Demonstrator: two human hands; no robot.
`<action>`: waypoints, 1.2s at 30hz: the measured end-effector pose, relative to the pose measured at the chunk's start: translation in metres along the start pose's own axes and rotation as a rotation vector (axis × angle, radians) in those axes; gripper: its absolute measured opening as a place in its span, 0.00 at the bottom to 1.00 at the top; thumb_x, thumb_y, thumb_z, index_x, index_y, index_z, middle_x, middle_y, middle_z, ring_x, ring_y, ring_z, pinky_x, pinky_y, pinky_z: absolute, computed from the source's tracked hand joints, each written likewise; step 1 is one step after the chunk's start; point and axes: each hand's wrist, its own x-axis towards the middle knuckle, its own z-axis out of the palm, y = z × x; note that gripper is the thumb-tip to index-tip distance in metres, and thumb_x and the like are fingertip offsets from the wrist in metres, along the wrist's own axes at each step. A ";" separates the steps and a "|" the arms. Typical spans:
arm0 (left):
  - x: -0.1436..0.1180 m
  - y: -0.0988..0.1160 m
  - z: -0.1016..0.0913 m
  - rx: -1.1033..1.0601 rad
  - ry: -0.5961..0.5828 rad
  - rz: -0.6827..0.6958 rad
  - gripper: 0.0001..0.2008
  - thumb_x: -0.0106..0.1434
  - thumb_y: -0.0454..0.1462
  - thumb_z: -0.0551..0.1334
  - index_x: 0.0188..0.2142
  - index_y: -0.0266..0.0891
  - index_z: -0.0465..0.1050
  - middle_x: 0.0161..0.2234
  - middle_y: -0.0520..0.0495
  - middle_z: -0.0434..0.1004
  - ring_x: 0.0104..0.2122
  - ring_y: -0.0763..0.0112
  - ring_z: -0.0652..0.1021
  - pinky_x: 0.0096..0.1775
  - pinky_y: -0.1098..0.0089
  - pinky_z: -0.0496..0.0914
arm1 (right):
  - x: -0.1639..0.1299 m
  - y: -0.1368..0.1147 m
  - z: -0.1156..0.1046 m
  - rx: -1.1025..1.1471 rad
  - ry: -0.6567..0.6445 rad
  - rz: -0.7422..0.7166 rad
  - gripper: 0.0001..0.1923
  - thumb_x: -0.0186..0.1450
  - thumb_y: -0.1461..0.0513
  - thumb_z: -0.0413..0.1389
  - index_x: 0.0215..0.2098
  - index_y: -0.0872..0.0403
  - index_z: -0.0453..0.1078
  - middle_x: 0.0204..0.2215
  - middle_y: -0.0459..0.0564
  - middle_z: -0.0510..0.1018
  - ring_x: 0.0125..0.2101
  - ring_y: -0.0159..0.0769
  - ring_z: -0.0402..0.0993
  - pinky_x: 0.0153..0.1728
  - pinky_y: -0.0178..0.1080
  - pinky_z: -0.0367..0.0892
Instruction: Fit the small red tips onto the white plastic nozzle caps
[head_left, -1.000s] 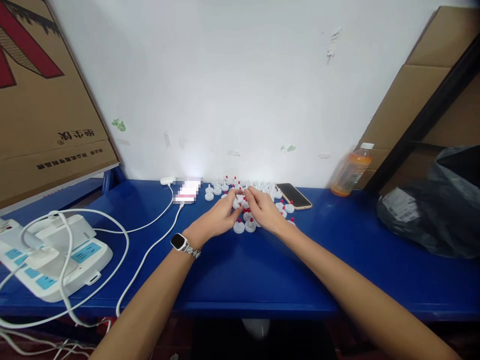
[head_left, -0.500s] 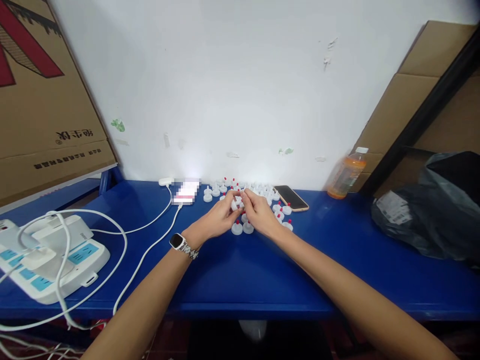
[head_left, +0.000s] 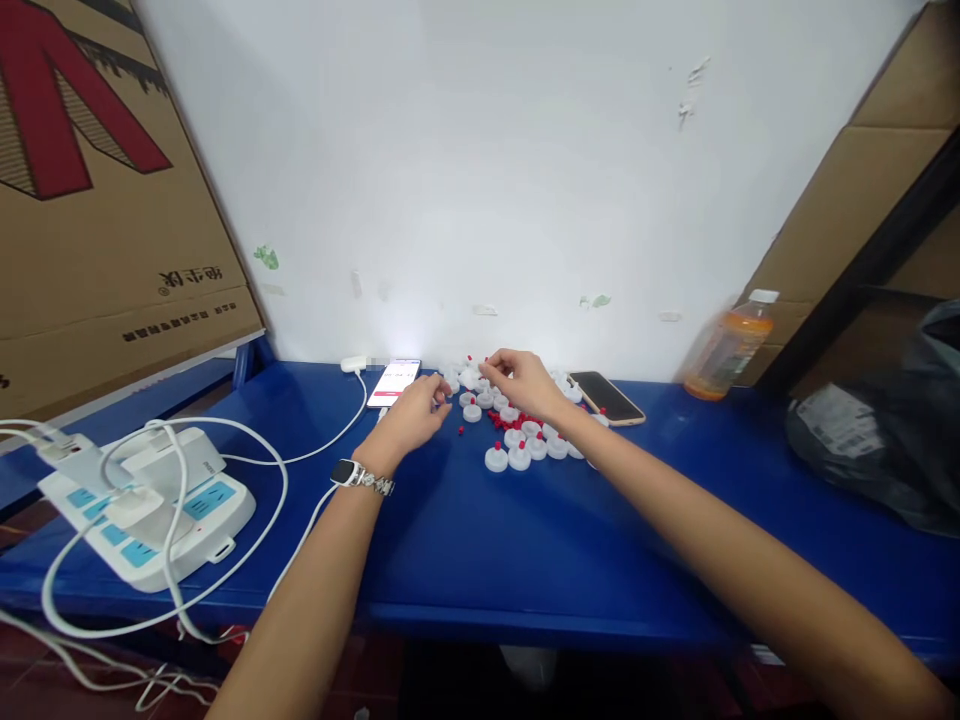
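Observation:
Several white plastic caps with nozzles (head_left: 496,458) stand on the blue table (head_left: 480,540), many topped with small red tips. A pile of loose red tips (head_left: 514,422) lies among them. My left hand (head_left: 417,412) hovers left of the caps, beside a lit phone (head_left: 395,380); its fingers are loosely bent and apart, with nothing seen in them. Over the back of the cluster is my right hand (head_left: 523,383), thumb and forefinger brought together near the white caps. Whatever lies between those fingertips is too small to make out.
Behind the caps at right lies a dark phone (head_left: 606,397). An orange drink bottle (head_left: 727,345) leans by the wall, near a black plastic bag (head_left: 874,450). A power strip (head_left: 161,510) with looping white cables takes up the left, below a cardboard box (head_left: 142,230).
My hands were together around a white cap and have parted. The left moved leftward without it; the right moved to the back of the cluster. The whole view shifted slightly.

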 end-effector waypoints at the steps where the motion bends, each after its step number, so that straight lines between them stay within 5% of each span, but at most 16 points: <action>1: 0.000 -0.003 0.000 0.012 -0.033 -0.018 0.08 0.62 0.36 0.60 0.41 0.37 0.72 0.38 0.43 0.76 0.37 0.62 0.76 0.40 0.64 0.70 | 0.008 0.003 0.004 -0.029 -0.015 -0.004 0.10 0.65 0.58 0.56 0.32 0.56 0.73 0.27 0.48 0.79 0.28 0.33 0.72 0.31 0.35 0.64; 11: -0.002 -0.002 0.012 -0.144 -0.267 -0.055 0.09 0.61 0.31 0.58 0.38 0.36 0.75 0.34 0.43 0.82 0.35 0.65 0.81 0.37 0.68 0.73 | 0.042 0.020 0.047 -0.327 -0.279 -0.141 0.07 0.64 0.62 0.56 0.34 0.54 0.77 0.31 0.48 0.82 0.33 0.35 0.75 0.38 0.37 0.63; 15: -0.001 -0.002 0.011 -0.271 -0.319 -0.042 0.12 0.60 0.30 0.56 0.42 0.35 0.75 0.39 0.41 0.82 0.39 0.64 0.81 0.40 0.67 0.74 | 0.042 0.018 0.045 -0.459 -0.370 -0.155 0.07 0.62 0.62 0.57 0.33 0.52 0.78 0.32 0.47 0.82 0.38 0.38 0.75 0.46 0.41 0.60; 19: -0.002 0.002 0.012 -0.299 -0.322 -0.007 0.13 0.59 0.29 0.56 0.41 0.35 0.75 0.39 0.42 0.82 0.39 0.65 0.81 0.43 0.66 0.74 | 0.040 0.018 0.031 -0.481 -0.265 -0.116 0.11 0.63 0.58 0.56 0.41 0.50 0.78 0.32 0.47 0.81 0.40 0.41 0.73 0.46 0.43 0.58; 23: -0.002 0.006 0.012 -0.289 -0.273 0.013 0.12 0.62 0.32 0.54 0.41 0.36 0.74 0.38 0.42 0.81 0.37 0.66 0.81 0.41 0.66 0.74 | 0.032 0.026 0.015 -0.582 -0.141 -0.018 0.11 0.63 0.59 0.54 0.39 0.52 0.78 0.33 0.50 0.80 0.41 0.44 0.71 0.46 0.45 0.55; 29: -0.001 0.014 0.006 -0.218 -0.113 0.026 0.10 0.67 0.36 0.54 0.42 0.38 0.73 0.38 0.44 0.81 0.37 0.64 0.80 0.40 0.65 0.73 | 0.025 0.039 0.012 -0.704 -0.226 -0.013 0.11 0.64 0.57 0.56 0.35 0.53 0.79 0.37 0.57 0.79 0.46 0.50 0.66 0.48 0.48 0.52; 36: -0.003 0.024 0.010 -0.107 0.110 0.146 0.19 0.66 0.41 0.60 0.55 0.39 0.67 0.53 0.40 0.72 0.47 0.59 0.75 0.46 0.61 0.71 | 0.011 0.014 0.004 -0.306 -0.027 0.034 0.12 0.65 0.56 0.56 0.33 0.53 0.78 0.29 0.48 0.79 0.35 0.38 0.70 0.45 0.42 0.57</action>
